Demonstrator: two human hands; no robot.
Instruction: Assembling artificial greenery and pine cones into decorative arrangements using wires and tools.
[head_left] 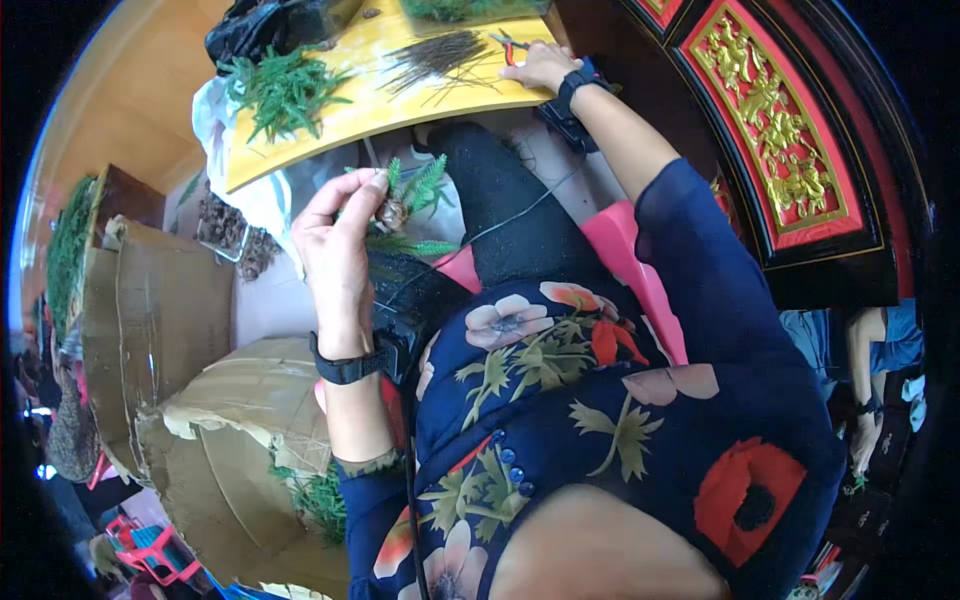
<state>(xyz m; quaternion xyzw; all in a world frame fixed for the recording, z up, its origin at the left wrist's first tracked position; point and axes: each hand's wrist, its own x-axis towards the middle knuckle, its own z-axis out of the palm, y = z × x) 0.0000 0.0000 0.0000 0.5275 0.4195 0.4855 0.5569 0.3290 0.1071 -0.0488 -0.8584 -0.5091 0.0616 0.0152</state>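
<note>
My left hand (338, 215) pinches a green artificial fern sprig (425, 185) between thumb and fingers, above my lap. A brownish, scaly lump (392, 213) sits at the base of its fronds; I cannot tell what it is. My right hand (545, 68) is at the right end of the yellow board (370, 115), its thumb and fingers closed around red-handled pliers (509, 50). Beside them lies a loose heap of thin dark wires (437, 60). A pile of green fern sprigs (283, 92) rests on the board's left part.
An open cardboard box (225, 470) with greenery inside stands left of me, near another carton (170, 310). A white plastic bag (215, 120) hangs by the board. A carved red and gold panel (770, 120) rises at right. Another person's hand (866, 440) shows at far right.
</note>
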